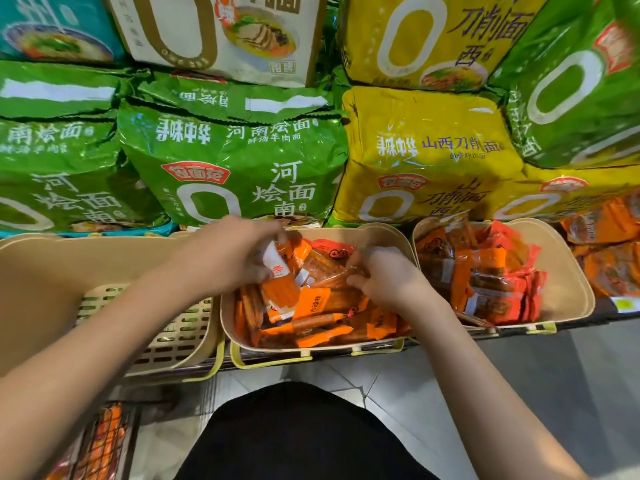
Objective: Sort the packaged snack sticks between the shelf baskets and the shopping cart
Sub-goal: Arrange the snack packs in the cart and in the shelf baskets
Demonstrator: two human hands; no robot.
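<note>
left hand (228, 258): reaching into the middle basket from the centre-left of the frame, fingers curled round a few snack packets at the back left of the pile, a white-and-orange one sticking out under the thumb

right hand (384, 278): also in the middle basket, just right of the other hand, fingers bent down and pinching a clear-wrapped stick packet on top of the heap

middle basket (388, 237): beige plastic tub on the shelf, centre of the frame, stuffed with orange snack stick packets (311, 306) lying every which way

right basket (568, 278): same kind of tub, right of centre, with red-orange packets (498, 292) stacked a bit neater, mostly against its left side

left basket (104, 258): left of frame, you can see the slotted bottom, the forearm crosses over it

shopping cart (104, 441): wire mesh down in the bottom left corner, some orange sticks visible through it, pretty blurry tbh

noodle packs: green bags (235, 157) and yellow bags (429, 157) piled up right behind the baskets, filling the top half

far right: more orange packets (606, 237) lying loose on the shelf past the right basket

floor (554, 375): grey tiles at lower right, person's dark shorts (304, 434) at bottom centre
</note>
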